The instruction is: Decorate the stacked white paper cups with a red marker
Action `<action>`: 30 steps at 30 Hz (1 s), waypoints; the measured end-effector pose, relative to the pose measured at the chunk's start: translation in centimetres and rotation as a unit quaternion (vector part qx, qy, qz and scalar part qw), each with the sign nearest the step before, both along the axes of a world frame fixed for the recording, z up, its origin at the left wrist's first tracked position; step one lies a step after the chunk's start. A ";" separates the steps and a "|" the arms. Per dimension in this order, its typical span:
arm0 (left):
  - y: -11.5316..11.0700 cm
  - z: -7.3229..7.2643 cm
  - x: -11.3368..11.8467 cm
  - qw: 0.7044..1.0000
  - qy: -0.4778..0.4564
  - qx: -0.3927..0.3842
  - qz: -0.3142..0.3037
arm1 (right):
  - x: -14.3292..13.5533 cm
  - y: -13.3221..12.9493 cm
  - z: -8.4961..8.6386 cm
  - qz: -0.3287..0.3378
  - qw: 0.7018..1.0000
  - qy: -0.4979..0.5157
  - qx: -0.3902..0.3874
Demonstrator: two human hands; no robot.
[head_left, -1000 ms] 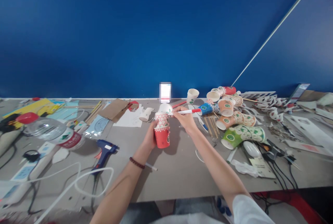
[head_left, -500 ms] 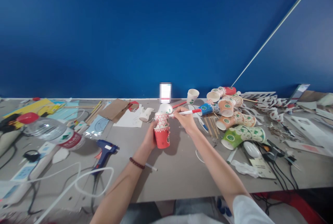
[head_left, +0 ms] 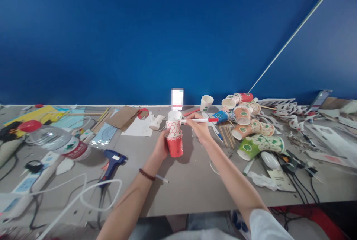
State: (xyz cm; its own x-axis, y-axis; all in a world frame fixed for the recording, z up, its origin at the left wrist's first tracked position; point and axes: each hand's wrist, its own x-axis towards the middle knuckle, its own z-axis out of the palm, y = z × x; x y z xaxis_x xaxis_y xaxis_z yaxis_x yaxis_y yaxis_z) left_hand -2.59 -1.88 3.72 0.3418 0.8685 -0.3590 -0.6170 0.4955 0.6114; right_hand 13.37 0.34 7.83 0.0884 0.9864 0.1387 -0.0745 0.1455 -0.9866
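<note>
A stack of paper cups (head_left: 175, 146), red at the bottom with a red scale pattern on white above, is gripped around its left side by my left hand (head_left: 162, 144). The stack is roughly upright, with a white cup (head_left: 174, 115) at its top. My right hand (head_left: 198, 125) pinches a white marker with a red end (head_left: 208, 120), held nearly level. The marker's tip is at the stack's upper right edge; whether it touches cannot be made out. Behind the stack, a phone-like white screen (head_left: 177, 99), partly blurred, leans at the wall.
Decorated cups (head_left: 251, 147) lie at the right beside wooden sticks (head_left: 228, 136) and a white mouse (head_left: 270, 160). A white cup (head_left: 206, 103) stands near the wall. At the left are a blue glue gun (head_left: 113, 165), a bottle (head_left: 60, 141) and a power strip (head_left: 30, 184).
The cup stack has turned and tilted slightly in my left hand, its round logo shifting right. The marker in my right hand has moved a little to the right.
</note>
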 end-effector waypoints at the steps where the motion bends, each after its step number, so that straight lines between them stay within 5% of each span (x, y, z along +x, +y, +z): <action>1: 0.0 0.1 0.1 1.000 0.014 0.000 0.006 | 0.0 -0.1 0.0 0.007 1.000 -0.005 0.011; 13: -0.2 -0.9 0.4 0.983 0.121 0.118 0.069 | -0.1 -0.9 0.2 0.046 0.983 -0.152 0.094; 30: 0.0 -1.3 0.5 0.962 0.213 0.115 0.124 | -0.3 -1.1 0.2 0.043 0.978 -0.187 0.080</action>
